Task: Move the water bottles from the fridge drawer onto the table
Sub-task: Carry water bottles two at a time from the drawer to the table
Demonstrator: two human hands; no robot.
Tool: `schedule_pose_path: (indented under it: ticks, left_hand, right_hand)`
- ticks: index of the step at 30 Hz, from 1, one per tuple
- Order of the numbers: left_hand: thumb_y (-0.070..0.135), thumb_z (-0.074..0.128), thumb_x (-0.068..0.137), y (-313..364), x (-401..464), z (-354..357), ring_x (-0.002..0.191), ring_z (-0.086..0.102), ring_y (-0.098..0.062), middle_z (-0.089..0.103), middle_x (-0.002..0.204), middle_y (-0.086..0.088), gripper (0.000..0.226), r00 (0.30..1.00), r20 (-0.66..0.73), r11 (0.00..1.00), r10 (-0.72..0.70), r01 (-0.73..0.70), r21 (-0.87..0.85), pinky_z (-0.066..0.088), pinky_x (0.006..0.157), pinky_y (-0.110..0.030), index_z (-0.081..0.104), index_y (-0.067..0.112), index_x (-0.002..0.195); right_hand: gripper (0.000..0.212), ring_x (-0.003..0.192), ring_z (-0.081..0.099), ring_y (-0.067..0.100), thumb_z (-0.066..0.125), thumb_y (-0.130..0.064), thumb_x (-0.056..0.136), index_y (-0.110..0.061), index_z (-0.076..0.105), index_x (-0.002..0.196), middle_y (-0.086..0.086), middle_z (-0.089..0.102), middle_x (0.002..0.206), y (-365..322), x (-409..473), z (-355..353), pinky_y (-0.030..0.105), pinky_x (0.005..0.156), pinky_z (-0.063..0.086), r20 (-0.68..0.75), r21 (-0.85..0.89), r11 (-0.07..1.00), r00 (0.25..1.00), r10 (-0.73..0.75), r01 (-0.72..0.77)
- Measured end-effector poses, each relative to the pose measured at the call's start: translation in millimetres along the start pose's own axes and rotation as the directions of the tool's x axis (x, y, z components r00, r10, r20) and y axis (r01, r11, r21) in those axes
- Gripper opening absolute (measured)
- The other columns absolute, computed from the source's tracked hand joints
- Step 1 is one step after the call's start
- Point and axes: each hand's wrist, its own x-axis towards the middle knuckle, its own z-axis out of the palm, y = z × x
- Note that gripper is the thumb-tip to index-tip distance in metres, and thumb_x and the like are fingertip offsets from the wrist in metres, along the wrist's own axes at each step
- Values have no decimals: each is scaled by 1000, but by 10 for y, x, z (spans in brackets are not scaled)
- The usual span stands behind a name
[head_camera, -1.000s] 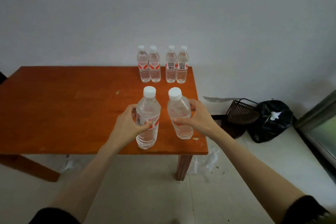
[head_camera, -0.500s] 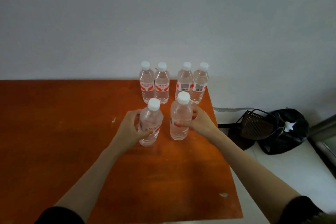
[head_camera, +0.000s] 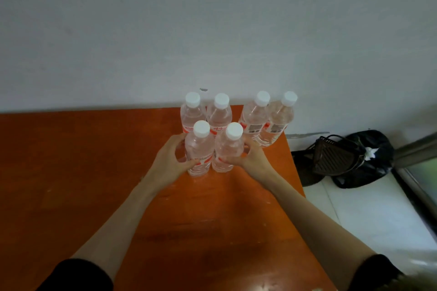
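On the orange wooden table [head_camera: 94,172] several clear water bottles with white caps and red labels stand upright in a row by the wall [head_camera: 267,120]. In front of that row, my left hand [head_camera: 170,160] grips one water bottle [head_camera: 199,149] and my right hand [head_camera: 250,158] grips a second water bottle [head_camera: 229,149]. The two held bottles stand side by side, touching, with their bases on or just above the tabletop. The fridge drawer is out of view.
The table's right edge [head_camera: 295,172] runs close to the bottles. Beyond it, on the white floor, lie a dark dustpan [head_camera: 335,156] and a black bag [head_camera: 369,160]. A window frame [head_camera: 423,172] is at the far right. A grey wall stands behind the table.
Both hands have carried their bottles farther across the table, up to the back row, and brought them together. The view has moved closer to the table.
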Motion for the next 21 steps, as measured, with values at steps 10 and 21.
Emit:
schedule_pose_path:
  ticks: [10,21]
  left_hand:
    - [10,68,80,-26,83,32,124,36,-5,34,140,3,68,999,-11,988,-38,36,-151,35,103,-27,36,24,138]
    - [16,61,86,-70,-23,129,131,34,-4,33,149,7,70,999,11,974,-48,49,-221,32,107,-30,24,32,143]
  right_hand:
    - [73,121,48,14,80,-25,70,-27,44,133,-5,50,135,118,171,103,42,104,41,-31,-40,999,1000,2,-3]
    - [71,126,43,9,69,-19,82,-26,32,141,-9,46,140,109,43,147,36,107,36,31,89,995,999,31,-33]
